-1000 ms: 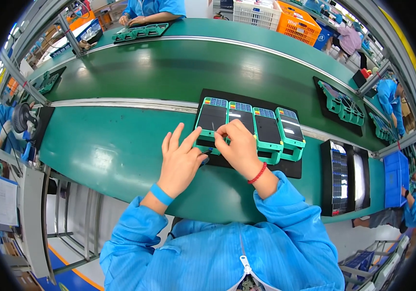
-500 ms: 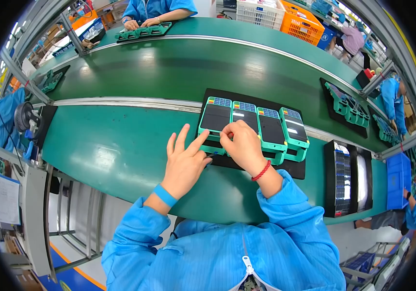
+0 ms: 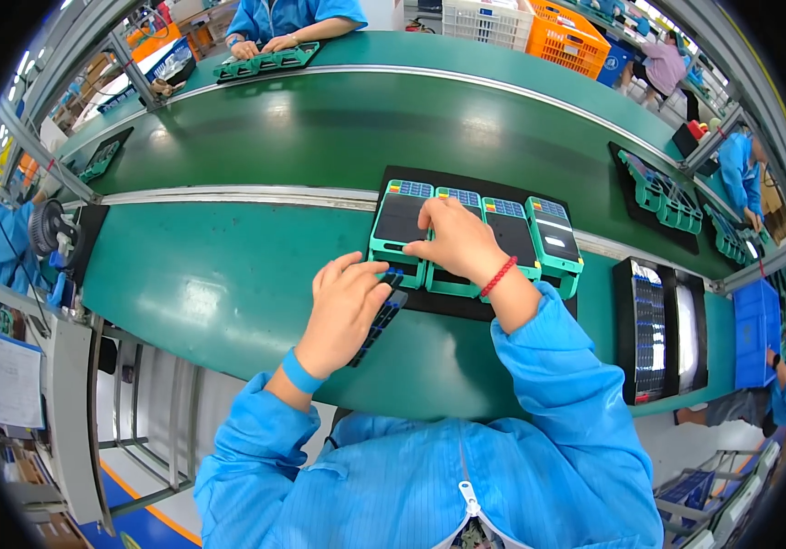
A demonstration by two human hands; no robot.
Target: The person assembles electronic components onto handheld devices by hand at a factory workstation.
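Observation:
Several green-cased handheld devices (image 3: 400, 227) with dark screens lie side by side on a black mat (image 3: 466, 304) on the green workbench. My right hand (image 3: 455, 240), with a red cord at the wrist, rests on the second device from the left. My left hand (image 3: 345, 309), a blue band on its wrist, grips a dark keypad strip (image 3: 376, 322) just below the leftmost device, near the mat's lower left corner.
A black tray (image 3: 660, 331) with rows of keypad strips sits at the right of the bench. A green conveyor belt (image 3: 338, 128) runs behind it, carrying another black mat with green parts (image 3: 666, 194). Other workers in blue sit across and at both sides. An orange crate (image 3: 572, 29) stands far back.
My left hand has drawn back toward me off the leftmost device and now holds a dark keypad strip. My right hand stays on the second device.

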